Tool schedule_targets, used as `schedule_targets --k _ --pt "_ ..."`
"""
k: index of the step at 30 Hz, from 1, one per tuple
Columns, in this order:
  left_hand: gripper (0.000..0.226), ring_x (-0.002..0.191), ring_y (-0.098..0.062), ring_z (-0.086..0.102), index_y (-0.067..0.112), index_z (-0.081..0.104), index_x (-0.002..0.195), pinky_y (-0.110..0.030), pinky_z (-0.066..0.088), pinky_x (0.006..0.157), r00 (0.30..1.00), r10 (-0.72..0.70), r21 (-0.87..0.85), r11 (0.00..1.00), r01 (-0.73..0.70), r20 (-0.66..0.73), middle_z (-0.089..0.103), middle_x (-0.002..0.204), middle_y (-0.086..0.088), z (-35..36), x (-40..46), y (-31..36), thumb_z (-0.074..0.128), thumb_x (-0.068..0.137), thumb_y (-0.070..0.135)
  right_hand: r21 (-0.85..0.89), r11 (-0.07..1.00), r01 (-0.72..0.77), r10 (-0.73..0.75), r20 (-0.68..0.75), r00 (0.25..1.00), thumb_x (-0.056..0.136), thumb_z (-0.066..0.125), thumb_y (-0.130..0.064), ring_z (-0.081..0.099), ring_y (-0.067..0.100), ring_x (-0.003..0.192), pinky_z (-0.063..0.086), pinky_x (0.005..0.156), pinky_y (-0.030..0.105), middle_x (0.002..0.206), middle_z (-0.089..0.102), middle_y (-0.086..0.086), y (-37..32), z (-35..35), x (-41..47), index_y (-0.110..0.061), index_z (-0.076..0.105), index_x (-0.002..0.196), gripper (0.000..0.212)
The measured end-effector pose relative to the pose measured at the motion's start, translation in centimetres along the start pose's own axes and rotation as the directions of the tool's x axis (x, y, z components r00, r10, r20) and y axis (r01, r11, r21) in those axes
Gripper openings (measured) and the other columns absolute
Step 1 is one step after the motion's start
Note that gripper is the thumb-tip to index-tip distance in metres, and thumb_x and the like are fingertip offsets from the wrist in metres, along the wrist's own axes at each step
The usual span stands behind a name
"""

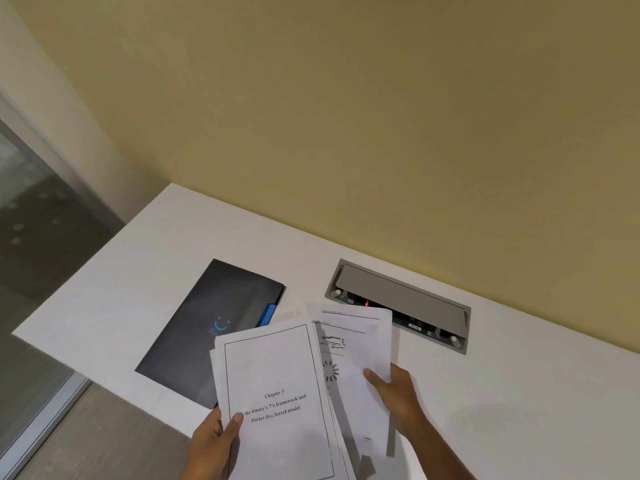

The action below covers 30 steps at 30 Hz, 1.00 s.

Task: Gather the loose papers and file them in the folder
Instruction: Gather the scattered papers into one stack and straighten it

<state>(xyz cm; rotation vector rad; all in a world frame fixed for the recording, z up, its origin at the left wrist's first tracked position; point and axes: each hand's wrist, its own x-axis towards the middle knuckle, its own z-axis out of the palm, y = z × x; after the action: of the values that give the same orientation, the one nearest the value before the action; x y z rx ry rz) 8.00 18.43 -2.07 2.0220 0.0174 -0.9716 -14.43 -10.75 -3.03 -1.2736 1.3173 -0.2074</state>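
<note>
A loose stack of white printed papers (277,375) is held above the near edge of the white desk (173,244), fanned apart. The top sheet reads "Chapter 3". My left hand (213,441) grips the stack's lower left edge, thumb on top. My right hand (398,396) holds the right-hand sheets, thumb pressed on the page. A dark closed folder (211,323) with a blue logo and a blue tab lies flat on the desk, just left of and behind the papers, partly covered by them.
A grey cable and socket box (401,303) is set into the desk by the yellow wall, its lid open, a red light inside. The desk's left edge drops to a grey floor (104,441) beside a glass partition (31,209).
</note>
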Motion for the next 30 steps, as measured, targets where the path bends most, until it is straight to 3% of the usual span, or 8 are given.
schedule_targets --k 4,6,9,15,19,22,28,30 --pt "0.028 0.094 -0.019 0.073 0.021 0.068 0.124 -0.035 0.054 0.089 0.999 0.011 0.038 0.999 -0.013 0.044 0.080 0.110 -0.006 1.4 -0.9 2.5 0.067 0.097 0.017 0.090 0.994 -0.057 0.054 0.037 0.998 0.092 0.082 -0.028 0.080 0.024 0.101 0.066 0.090 0.039 0.111 0.083 0.000 -0.1 -4.1 -0.3 -0.015 0.075 0.124 0.035" --pt "0.027 0.083 -0.014 0.069 0.019 0.067 0.124 -0.024 0.051 0.076 0.996 0.045 0.095 0.994 -0.051 0.072 0.078 0.111 -0.015 2.0 -1.3 3.7 0.066 0.098 0.020 0.141 0.987 -0.080 0.067 0.096 0.993 0.090 0.084 -0.030 0.082 0.023 0.098 0.067 0.077 0.031 0.109 0.084 0.000 -0.3 -5.8 -1.0 -0.016 0.077 0.121 0.036" --pt "0.025 0.091 -0.012 0.072 0.018 0.065 0.123 -0.021 0.053 0.074 0.989 0.030 0.087 0.995 -0.043 0.148 0.079 0.106 0.001 3.5 -1.6 5.3 0.065 0.098 0.020 0.192 0.972 -0.132 0.089 0.216 0.972 0.086 0.088 -0.033 0.081 0.027 0.103 0.067 0.081 0.037 0.114 0.083 0.005 -0.5 -7.4 -2.4 -0.018 0.079 0.121 0.039" --pt "0.035 0.121 -0.023 0.062 0.015 0.056 0.131 -0.044 0.040 0.118 0.950 -0.053 0.115 0.993 0.018 0.309 0.065 0.131 0.001 6.8 -3.2 7.1 0.064 0.099 0.026 0.216 0.964 -0.152 0.072 0.339 0.938 0.085 0.087 -0.036 0.077 0.025 0.117 0.061 0.101 0.044 0.126 0.079 0.004 0.1 -8.0 -5.2 -0.019 0.076 0.127 0.046" --pt "0.005 0.102 -0.010 0.062 0.025 0.059 0.100 -0.036 0.046 0.103 0.927 -0.086 0.133 0.990 0.039 0.365 0.069 0.117 0.014 8.8 -4.8 7.6 0.063 0.099 0.026 0.223 0.960 -0.171 0.060 0.432 0.900 0.087 0.086 -0.043 0.073 0.026 0.124 0.057 0.109 0.048 0.132 0.077 0.005 -0.1 -8.0 -7.0 -0.025 0.075 0.130 0.048" --pt "0.018 0.090 0.004 0.059 0.034 0.060 0.094 -0.030 0.045 0.093 0.925 -0.047 0.090 0.996 0.014 0.377 0.072 0.091 0.024 10.0 -5.7 7.6 0.066 0.098 0.018 0.213 0.947 -0.242 0.118 0.470 0.875 0.094 0.075 -0.049 0.071 0.023 0.127 0.050 0.117 0.048 0.135 0.075 0.003 0.0 -8.7 -7.7 -0.026 0.074 0.131 0.043" --pt "0.017 0.115 -0.017 0.058 0.031 0.061 0.116 -0.037 0.046 0.096 0.914 -0.012 0.122 0.992 -0.041 0.405 0.067 0.114 0.015 12.1 -6.9 8.4 0.061 0.101 0.024 0.289 0.899 -0.329 0.196 0.405 0.893 0.090 0.045 -0.084 0.067 0.010 0.130 0.046 0.118 0.042 0.139 0.072 -0.012 0.0 -9.5 -8.3 -0.047 0.074 0.126 0.059" --pt "0.024 0.119 -0.018 0.059 0.026 0.060 0.127 -0.037 0.046 0.097 0.911 0.002 0.123 0.991 -0.058 0.413 0.067 0.125 0.009 12.7 -7.1 8.7 0.058 0.102 0.025 0.289 0.907 -0.308 0.196 0.357 0.913 0.090 0.049 -0.083 0.051 0.010 0.147 0.034 0.127 0.042 0.154 0.056 -0.017 -0.3 -9.5 -8.5 -0.042 0.058 0.147 0.070"
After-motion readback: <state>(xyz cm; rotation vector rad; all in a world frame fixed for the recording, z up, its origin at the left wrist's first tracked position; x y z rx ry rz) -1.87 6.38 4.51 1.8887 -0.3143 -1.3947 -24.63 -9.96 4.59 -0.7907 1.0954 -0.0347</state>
